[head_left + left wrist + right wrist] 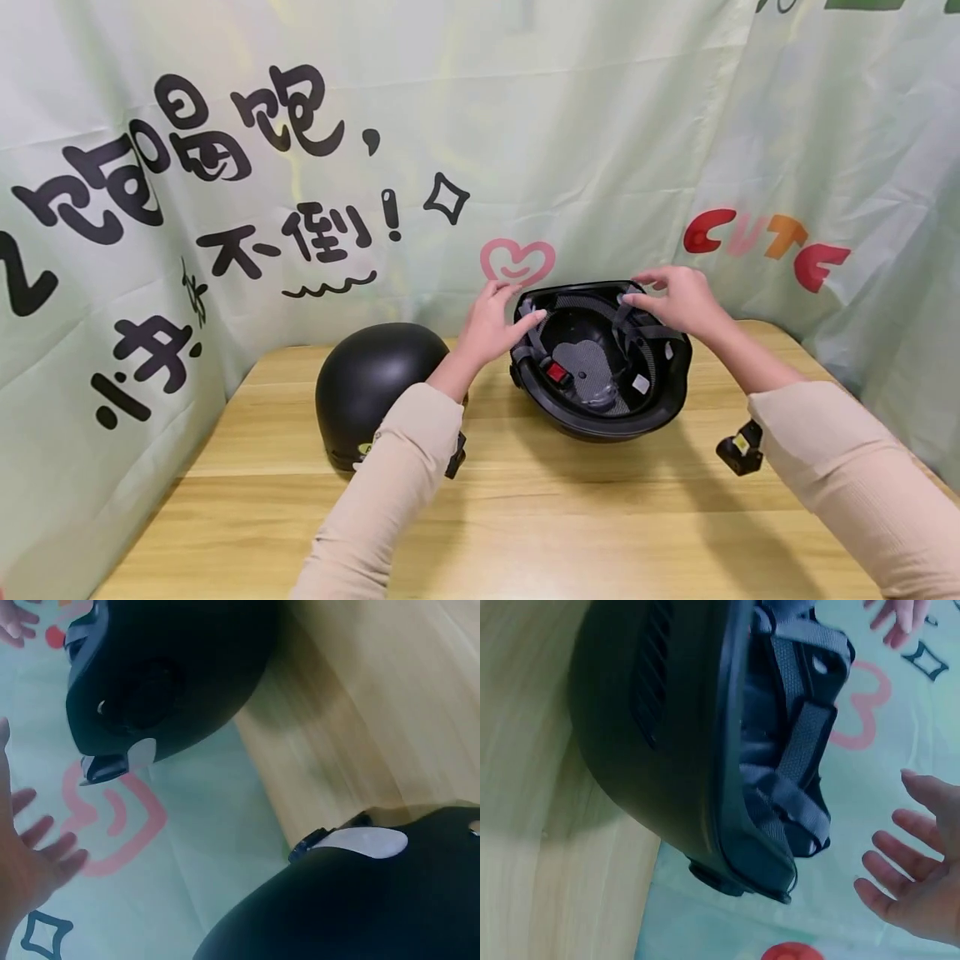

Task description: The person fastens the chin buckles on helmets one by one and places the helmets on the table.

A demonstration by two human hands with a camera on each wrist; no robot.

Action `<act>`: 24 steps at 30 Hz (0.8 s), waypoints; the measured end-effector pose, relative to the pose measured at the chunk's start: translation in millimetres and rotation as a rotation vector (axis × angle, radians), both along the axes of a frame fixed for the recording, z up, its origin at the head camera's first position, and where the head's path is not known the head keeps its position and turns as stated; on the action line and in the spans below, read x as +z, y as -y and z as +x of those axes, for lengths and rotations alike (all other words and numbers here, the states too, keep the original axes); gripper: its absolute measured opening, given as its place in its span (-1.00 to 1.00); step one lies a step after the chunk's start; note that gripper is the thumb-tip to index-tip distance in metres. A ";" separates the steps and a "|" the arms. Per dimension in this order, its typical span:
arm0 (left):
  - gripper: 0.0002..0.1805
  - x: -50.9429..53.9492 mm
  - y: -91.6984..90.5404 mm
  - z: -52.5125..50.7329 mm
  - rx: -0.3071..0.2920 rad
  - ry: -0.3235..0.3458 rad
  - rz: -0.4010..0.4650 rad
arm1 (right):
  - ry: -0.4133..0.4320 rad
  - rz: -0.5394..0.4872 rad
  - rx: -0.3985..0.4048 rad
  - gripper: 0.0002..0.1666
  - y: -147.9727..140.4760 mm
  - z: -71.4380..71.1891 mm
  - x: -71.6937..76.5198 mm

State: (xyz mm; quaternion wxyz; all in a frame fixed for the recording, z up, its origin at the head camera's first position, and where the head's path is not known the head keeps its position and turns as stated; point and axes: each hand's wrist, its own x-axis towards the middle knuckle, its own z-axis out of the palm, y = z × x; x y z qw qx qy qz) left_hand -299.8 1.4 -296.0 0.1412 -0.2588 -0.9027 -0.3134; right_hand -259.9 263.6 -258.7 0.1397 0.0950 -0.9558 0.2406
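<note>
An upturned black helmet (pixel 600 425) stands on the table, its hollow facing up. Grey straps, a mesh lining and a red buckle (pixel 557 372) show inside it. My left hand (pixel 491 321) hovers by the helmet's far left rim. The right hand (pixel 678 300) is near the far right rim. In the left wrist view the left hand (pixel 37 859) has its fingers spread, apart from the helmet (pixel 172 675). The right wrist view has the right hand (pixel 922 862) likewise spread, a gap between it and the helmet (pixel 667 742). Neither hand holds anything.
A second black helmet (pixel 378 383) sits dome up to the left, partly behind my left forearm. Close to the right forearm lies a small black object (pixel 741 448) with a yellow patch. Behind the wooden table (pixel 525 533) hangs a printed cloth (pixel 585 125).
</note>
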 end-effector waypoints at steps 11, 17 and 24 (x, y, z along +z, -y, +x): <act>-0.21 -1.0 -15.8 -13.0 0.147 0.289 0.293 | 0.457 -0.115 -0.075 -0.04 -14.2 -28.8 2.6; -0.23 -9.6 -27.0 -19.1 0.221 0.443 0.436 | 0.706 -0.271 -0.103 0.11 -18.1 -36.5 -3.5; -0.11 -13.9 -30.4 -21.8 0.238 0.650 0.506 | 0.785 -0.301 -0.120 0.13 -14.8 -39.0 -6.2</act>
